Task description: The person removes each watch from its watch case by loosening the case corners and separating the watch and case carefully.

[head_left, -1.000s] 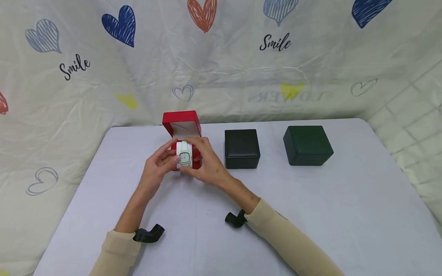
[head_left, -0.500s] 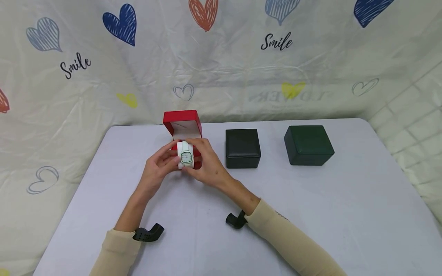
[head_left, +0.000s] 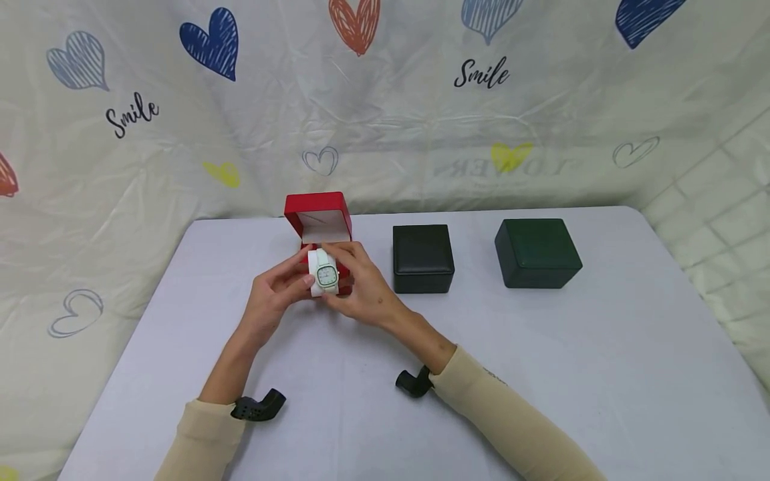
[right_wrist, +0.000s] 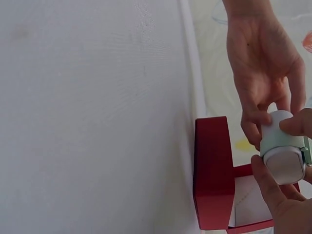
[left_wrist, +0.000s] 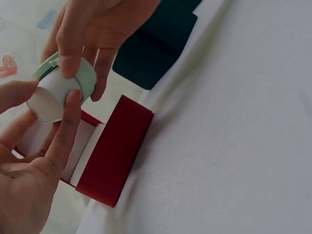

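In the head view, a pale green wristwatch (head_left: 327, 276) with a squarish face is wrapped round a white cushion (head_left: 313, 264), sitting toward its right side and slightly tilted. My left hand (head_left: 273, 290) grips the left end of the cushion between thumb and fingers. From the right, my right hand (head_left: 367, 287) pinches the watch, fingers at the top of the strap and thumb at the bottom. The watch case is hidden in both wrist views, where the strap (left_wrist: 87, 78) curves round the cushion. Just behind both hands is a red watch box (head_left: 317, 202), lid up, with a white lining.
Right of the red box stands a closed black box (head_left: 423, 250), and farther right a closed dark green box (head_left: 535, 247). All three boxes are near the back edge of the white-covered table (head_left: 481, 347). A heart-printed curtain (head_left: 397, 100) hangs behind.
The watch has shifted slightly right along the cushion and tilted a little, with my right hand moving slightly right. My left hand keeps its hold on the cushion. The boxes stay put.
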Motion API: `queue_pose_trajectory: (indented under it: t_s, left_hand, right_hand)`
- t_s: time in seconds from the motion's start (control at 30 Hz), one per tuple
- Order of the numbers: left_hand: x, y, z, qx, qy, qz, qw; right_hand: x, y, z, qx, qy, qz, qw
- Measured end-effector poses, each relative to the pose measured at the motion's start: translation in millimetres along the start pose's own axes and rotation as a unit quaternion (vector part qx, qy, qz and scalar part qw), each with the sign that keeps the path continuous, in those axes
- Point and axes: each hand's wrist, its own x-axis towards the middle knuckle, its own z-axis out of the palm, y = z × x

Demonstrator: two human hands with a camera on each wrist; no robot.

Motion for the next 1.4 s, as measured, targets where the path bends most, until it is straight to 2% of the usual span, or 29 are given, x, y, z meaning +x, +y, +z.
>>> queue_pose_trajectory:
  t_s: [0.3,0.53,0.73,1.23,1.4]
  left_hand:
    - [-0.4,-0.3,0.0,0.001,0.001,0.006,1.0000]
    - [-2.1,1.4,-0.2,0.008,0.004,0.000,1.0000]
    - [-2.8,-0.4,-0.1,0.001,-0.003,-0.005,1.0000]
    - [-5.2,-3.0,1.4,-0.007,-0.007,-0.020,0.9997]
    - [-3.3,-4.5,0.7,-0.008,-0.002,-0.016,0.9998]
  right_hand:
    - [1.4,6.6,-4.0,0.008,-0.014,-0.012,1.000]
    - [6.4,12.9,-8.2,0.030,-0.051,-0.056,0.997]
    - [7.1,14.8,-9.3,0.027,-0.065,-0.049,0.996]
    - [3.5,18.6,-5.6,0.045,-0.052,-0.025,0.997]
    - [2.8,18.9,-2.4,0.038,-0.041,-0.033,0.998]
